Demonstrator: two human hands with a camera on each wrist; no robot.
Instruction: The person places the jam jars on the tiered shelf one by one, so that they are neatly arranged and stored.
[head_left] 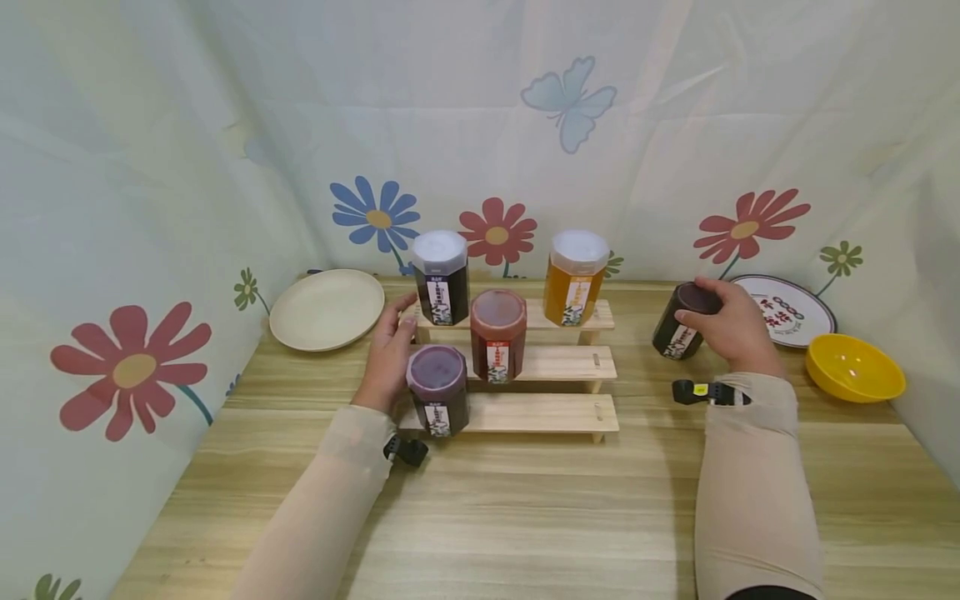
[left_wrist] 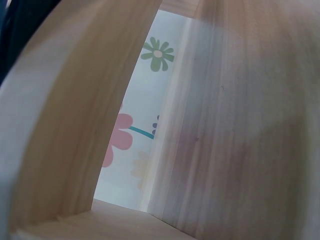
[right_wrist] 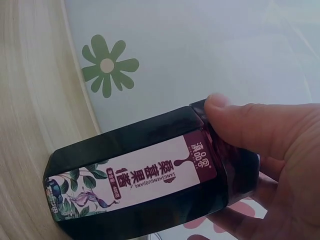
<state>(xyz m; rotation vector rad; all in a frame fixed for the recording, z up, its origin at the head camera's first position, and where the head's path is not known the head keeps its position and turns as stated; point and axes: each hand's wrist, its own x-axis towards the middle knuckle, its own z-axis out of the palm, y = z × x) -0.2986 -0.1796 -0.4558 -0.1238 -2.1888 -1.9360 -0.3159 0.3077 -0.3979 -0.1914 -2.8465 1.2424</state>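
My right hand (head_left: 738,329) grips a dark jam jar (head_left: 677,333) near its lid, with the thumb on the near side. The jar tilts beside the rack's right end; its white label (right_wrist: 135,175) shows in the right wrist view. At the left end of a three-step wooden rack (head_left: 543,410), my left hand (head_left: 386,354) has its fingertips by the top board. On the rack stand a purple-lidded jar (head_left: 438,392) at the bottom, a red jar (head_left: 498,337) in the middle, a dark white-lidded jar (head_left: 441,279) and an amber jar (head_left: 575,279) on top.
A cream plate (head_left: 326,310) lies at the back left. At the back right, a white plate (head_left: 787,312) with a dark rim and red print is beside a yellow bowl (head_left: 855,368). A flower-printed curtain (head_left: 465,142) closes off the wooden table (head_left: 525,517) behind.
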